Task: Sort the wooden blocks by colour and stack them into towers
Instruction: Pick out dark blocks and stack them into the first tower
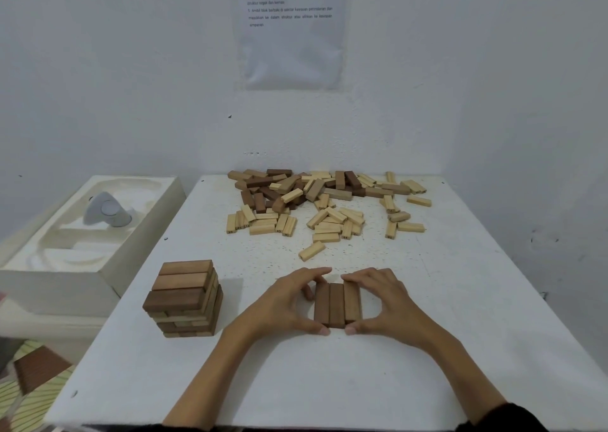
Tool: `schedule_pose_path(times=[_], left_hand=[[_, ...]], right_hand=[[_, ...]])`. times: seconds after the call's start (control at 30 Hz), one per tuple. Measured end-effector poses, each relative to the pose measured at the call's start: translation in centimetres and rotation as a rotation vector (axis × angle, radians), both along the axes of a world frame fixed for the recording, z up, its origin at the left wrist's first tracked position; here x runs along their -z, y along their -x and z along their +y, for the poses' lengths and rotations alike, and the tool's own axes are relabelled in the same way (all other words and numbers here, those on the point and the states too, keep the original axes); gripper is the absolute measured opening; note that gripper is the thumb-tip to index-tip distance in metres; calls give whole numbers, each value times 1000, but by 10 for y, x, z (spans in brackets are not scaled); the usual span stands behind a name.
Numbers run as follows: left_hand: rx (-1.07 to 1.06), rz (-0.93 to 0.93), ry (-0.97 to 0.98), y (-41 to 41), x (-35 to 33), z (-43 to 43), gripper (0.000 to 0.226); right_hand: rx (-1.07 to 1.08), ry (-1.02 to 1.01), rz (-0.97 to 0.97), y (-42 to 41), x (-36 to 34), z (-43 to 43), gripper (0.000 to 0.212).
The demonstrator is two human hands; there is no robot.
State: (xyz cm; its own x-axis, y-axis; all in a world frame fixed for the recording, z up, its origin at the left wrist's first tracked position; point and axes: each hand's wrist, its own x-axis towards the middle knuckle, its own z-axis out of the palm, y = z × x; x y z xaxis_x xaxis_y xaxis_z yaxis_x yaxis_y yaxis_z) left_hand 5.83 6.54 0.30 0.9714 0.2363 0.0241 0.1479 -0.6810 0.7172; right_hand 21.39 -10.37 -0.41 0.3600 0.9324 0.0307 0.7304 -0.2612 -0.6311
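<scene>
The tabletop [460, 300] is white and carries all task items. To its left stands a white moulded tray [82, 250], separate from the work.

The loose pile [322, 201] of wooden blocks lies at the far edge of the tabletop, well apart from both hands. It mixes dark, mid-brown and pale blocks; the pale ones spread toward the near side.

A finished tower [184, 300] stands at the near left, several layers high, with three brown blocks across its top. It is clear of the left hand.

The row of three brown blocks [337, 305] lies flat at near centre, side by side and touching, long axes pointing away from the person. This appears to be the base layer of a second tower.

The left hand [283, 303] and right hand [388, 303] bracket this row from either side. Each hand is partly curled, thumb at the near ends and fingertips at the far ends, pressing the row square. Neither hand lifts a block.

Judgement: the next layer should lie crosswise to this row. Supply lies straight ahead, about equally reachable by either hand.
</scene>
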Motion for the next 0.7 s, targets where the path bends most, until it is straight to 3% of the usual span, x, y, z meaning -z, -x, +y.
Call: schedule_pose_path(times=[0.17, 0.4, 0.7], left_hand=[[-30, -1, -174, 1, 5, -2, 95], [-74, -74, -187, -4, 16, -5, 75], [-91, -65, -160, -2, 17, -4, 87]], right_hand=[[56, 19, -30, -4, 2, -9, 92], [36, 10, -45, -6, 5, -9, 73], [19, 19, -60, -5, 6, -3, 78]])
